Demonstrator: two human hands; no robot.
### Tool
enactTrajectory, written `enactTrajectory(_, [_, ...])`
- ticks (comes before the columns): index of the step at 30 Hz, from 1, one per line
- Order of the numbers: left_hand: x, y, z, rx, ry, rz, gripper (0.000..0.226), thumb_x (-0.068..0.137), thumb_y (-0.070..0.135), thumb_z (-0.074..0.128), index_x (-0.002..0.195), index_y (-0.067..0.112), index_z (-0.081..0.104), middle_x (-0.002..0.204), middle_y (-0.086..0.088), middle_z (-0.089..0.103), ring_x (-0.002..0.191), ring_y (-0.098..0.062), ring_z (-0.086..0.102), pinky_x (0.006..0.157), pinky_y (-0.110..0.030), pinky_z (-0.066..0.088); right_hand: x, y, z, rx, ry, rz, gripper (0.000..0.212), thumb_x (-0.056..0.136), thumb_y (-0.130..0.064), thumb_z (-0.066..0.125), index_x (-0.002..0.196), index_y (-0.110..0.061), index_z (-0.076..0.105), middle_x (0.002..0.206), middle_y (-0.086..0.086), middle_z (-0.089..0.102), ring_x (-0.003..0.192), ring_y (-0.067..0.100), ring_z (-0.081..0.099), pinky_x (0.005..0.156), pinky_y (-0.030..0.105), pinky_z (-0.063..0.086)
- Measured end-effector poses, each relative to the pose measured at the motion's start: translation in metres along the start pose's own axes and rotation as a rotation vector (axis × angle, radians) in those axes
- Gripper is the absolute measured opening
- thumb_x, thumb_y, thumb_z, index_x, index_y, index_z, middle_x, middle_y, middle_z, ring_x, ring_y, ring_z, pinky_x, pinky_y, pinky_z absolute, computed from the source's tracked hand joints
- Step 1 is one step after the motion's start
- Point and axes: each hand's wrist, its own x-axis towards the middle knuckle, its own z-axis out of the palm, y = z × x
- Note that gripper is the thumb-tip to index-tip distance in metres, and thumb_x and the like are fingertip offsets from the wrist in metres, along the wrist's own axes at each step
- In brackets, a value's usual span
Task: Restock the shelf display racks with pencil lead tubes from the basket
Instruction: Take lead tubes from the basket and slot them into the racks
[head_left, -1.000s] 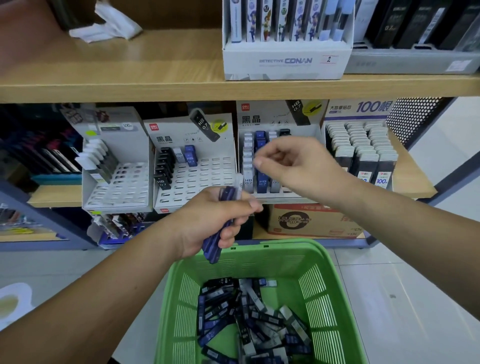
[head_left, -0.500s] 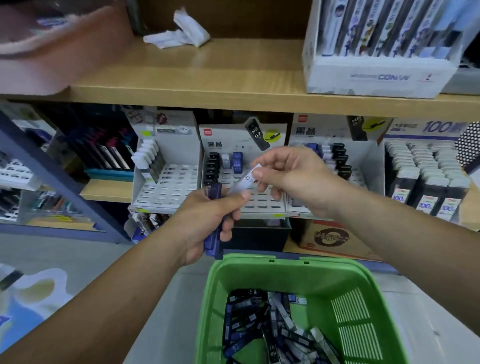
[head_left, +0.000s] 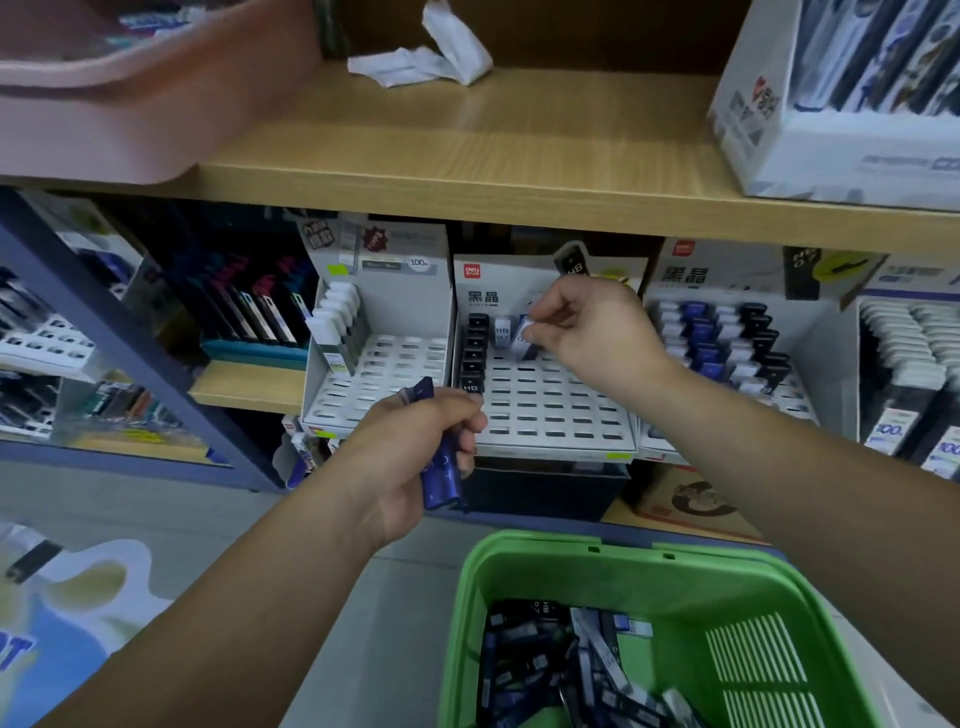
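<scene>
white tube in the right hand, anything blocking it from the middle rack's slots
Nothing visible does. The right hand holds the white tube at the top row of the middle rack, beside a seated tube; the slots below are open, and the left hand sits lower left.

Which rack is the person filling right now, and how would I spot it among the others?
Look under the wooden shelf, where white slotted racks stand side by side. It is the middle rack, where the right hand holds a tube at the top row. Unlike its neighbours, it has a single column of black tubes down its left edge.
</scene>
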Motion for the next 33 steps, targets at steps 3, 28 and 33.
enactTrajectory(3, [0.005,0.002,-0.001,-0.143,0.044,0.026,0.006,0.096,0.0,0.063,0.093,0.004,0.065,0.074,-0.009,0.062,0.055,-0.013,0.051,0.046,-0.023,0.043,0.007,0.003,0.007,-0.041,0.011,-0.027,0.017,0.083,-0.018,0.084,0.079,-0.025,0.069,0.081,-0.008,0.073,0.079,0.018,0.071,0.08,0.044,0.06])
enactTrajectory(28, [0.009,0.015,-0.001,-0.419,0.017,0.206,0.013,0.1,0.017,0.066,0.108,0.013,0.056,0.072,-0.004,0.053,0.06,-0.015,0.052,0.056,-0.029,0.055,-0.059,-0.058,0.006,0.627,-0.553,0.441,0.016,0.087,-0.004,0.075,0.1,-0.001,0.067,0.087,0.019,0.074,0.069,0.024,0.072,0.056,0.03,0.059])
enactTrajectory(33, [0.004,0.012,0.005,-0.331,0.047,0.276,0.011,0.101,0.016,0.066,0.106,0.015,0.056,0.067,-0.004,0.054,0.059,-0.015,0.054,0.062,-0.034,0.056,-0.053,-0.061,-0.004,0.696,-0.636,0.489,0.041,0.079,-0.002,0.079,0.118,0.004,0.064,0.094,0.018,0.076,0.079,0.03,0.073,0.069,0.033,0.064])
